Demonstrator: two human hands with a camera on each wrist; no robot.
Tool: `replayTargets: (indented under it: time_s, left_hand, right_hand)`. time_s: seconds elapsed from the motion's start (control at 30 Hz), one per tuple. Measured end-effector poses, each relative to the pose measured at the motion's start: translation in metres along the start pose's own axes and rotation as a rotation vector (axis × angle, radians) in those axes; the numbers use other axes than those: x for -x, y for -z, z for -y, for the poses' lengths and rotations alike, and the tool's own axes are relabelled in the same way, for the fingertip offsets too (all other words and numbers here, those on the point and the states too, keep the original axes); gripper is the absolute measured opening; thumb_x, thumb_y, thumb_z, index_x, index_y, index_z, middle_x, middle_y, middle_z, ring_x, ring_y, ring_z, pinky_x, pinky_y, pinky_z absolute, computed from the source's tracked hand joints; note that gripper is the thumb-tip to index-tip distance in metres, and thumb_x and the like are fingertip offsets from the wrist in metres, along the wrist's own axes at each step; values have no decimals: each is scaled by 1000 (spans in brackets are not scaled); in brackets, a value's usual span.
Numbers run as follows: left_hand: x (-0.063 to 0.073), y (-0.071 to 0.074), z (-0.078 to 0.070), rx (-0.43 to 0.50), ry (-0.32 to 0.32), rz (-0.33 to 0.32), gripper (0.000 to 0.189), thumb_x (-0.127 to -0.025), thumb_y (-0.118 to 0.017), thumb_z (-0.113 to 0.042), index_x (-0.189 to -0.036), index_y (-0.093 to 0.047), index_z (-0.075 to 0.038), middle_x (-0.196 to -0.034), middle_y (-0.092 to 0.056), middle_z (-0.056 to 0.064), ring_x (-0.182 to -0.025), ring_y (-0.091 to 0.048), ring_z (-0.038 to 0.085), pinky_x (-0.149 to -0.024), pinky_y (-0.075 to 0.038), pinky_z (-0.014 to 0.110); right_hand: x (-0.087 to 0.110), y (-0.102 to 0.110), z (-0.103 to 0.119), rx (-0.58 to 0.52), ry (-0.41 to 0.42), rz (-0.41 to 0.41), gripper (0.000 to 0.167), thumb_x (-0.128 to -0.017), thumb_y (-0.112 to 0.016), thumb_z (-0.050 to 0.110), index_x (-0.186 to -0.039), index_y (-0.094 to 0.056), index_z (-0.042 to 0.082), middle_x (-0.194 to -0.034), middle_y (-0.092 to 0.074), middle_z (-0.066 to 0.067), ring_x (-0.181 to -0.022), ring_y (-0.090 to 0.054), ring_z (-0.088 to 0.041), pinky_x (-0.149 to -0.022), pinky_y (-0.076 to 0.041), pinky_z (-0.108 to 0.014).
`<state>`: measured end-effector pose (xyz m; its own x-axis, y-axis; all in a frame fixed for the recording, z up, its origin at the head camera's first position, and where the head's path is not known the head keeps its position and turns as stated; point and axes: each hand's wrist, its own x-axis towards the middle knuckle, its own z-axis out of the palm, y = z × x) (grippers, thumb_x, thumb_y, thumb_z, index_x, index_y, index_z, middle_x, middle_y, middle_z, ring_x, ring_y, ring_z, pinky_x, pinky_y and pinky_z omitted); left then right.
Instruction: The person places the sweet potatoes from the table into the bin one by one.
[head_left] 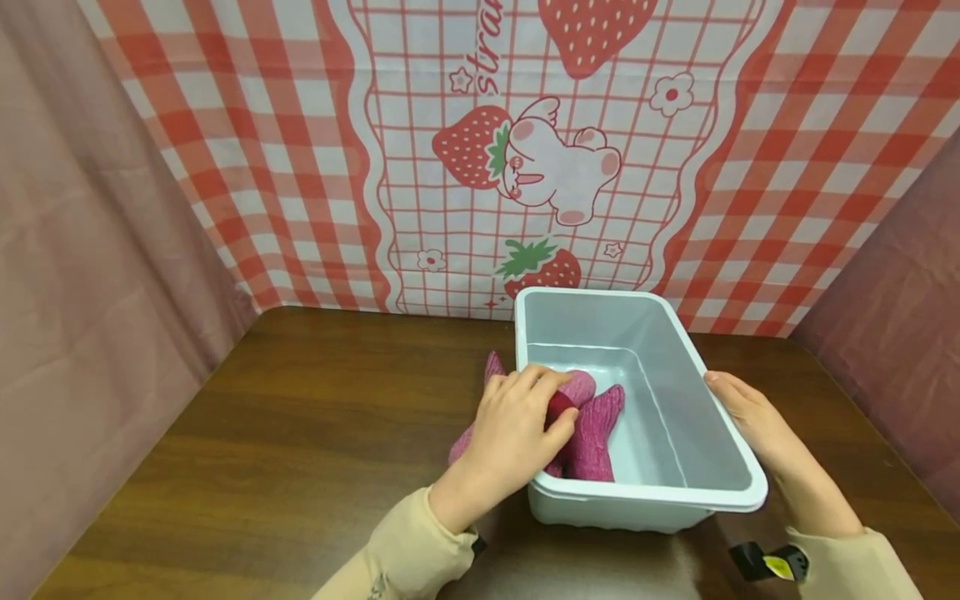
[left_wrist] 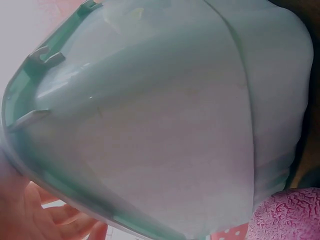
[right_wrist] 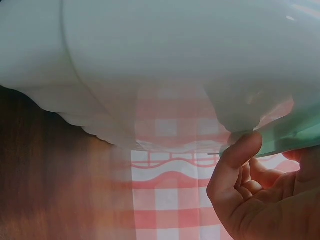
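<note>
A pale grey-blue plastic bin (head_left: 660, 417) stands on the table, several pink-purple sweet potatoes in its left part. One sweet potato (head_left: 596, 433) shows most of its length; a lighter one (head_left: 579, 387) lies behind it. My left hand (head_left: 513, 425) reaches over the bin's left rim, fingers and thumb bent around a dark red, smooth-looking piece (head_left: 558, 407), mostly hidden by the hand. Outside the bin, under that hand, more sweet potato (head_left: 461, 446) shows, its wrinkled skin (left_wrist: 285, 217) close in the left wrist view. My right hand (head_left: 753, 417) grips the right rim, its fingers (right_wrist: 240, 155) curled at the edge.
The brown wooden table (head_left: 300, 433) extends left of the bin. A red-and-white checked strawberry cloth (head_left: 285, 167) hangs behind it. Pinkish curtains (head_left: 97, 250) stand at both sides. A black strap (head_left: 765, 562) is at the right wrist.
</note>
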<state>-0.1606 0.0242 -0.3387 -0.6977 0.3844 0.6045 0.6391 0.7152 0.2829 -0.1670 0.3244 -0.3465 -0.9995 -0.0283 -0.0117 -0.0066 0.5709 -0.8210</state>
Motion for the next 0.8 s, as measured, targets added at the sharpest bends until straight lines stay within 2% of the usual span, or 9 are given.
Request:
replayTargets:
  time_s: [0.33,0.6,0.8]
  left_hand:
    - [1,4,2,47,-2,-79,23,-81,-63,-27,-102,-65,-17,-98,-62,-3,-86,-59,12,-73,-42,28]
    - [0,13,14,47,9,-137,22,-80,-63,-23,-101,-65,-16,-97,-62,-2,-88,-59,12,-72,-43,29]
    - [0,17,24,44,31,-162,22,-80,-64,-21,-101,-66,-16,-97,-62,-2,-83,-59,15,-68,-42,29]
  right_hand:
    - [0,0,-3,3,23,-4,54,-98,-28,35,-128,-33,-10,-86,-53,21,-72,-55,1,-62,-49,-24]
    - [0,1,-5,-33,-2,-1,55,-97,-29,40,-128,-35,-6,-87,-56,14,-72,-57,-3,-61,-50,-27]
    - [2,0,-2,-8,-7,5,57,-97,-28,39,-131,-31,-7,-89,-54,17,-74,-57,-1,-63,-51,-27]
